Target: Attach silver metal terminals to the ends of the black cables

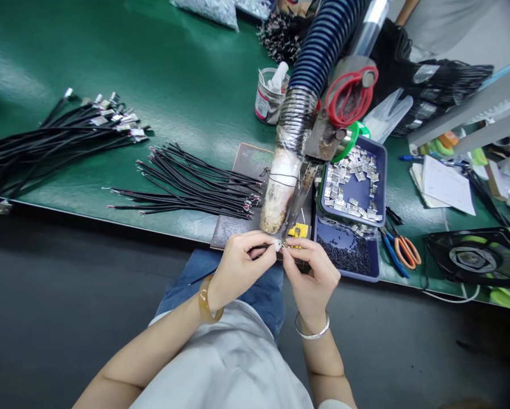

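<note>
The left hand's (246, 255) grip is grasping a black cable (261, 246), a pale connector (277, 244) showing at its end, near the ribbed hose (329, 40); the right hand's (313, 270) fingertips are meeting beside that connector, though I cannot tell whether its grip is grasping anything; more cables (207, 190) are lying on the green tabletop (186, 85).

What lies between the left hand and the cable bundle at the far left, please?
In the head view, a pile of loose black cables lies between the left hand and the bundle, partly on a flat plate.
</note>
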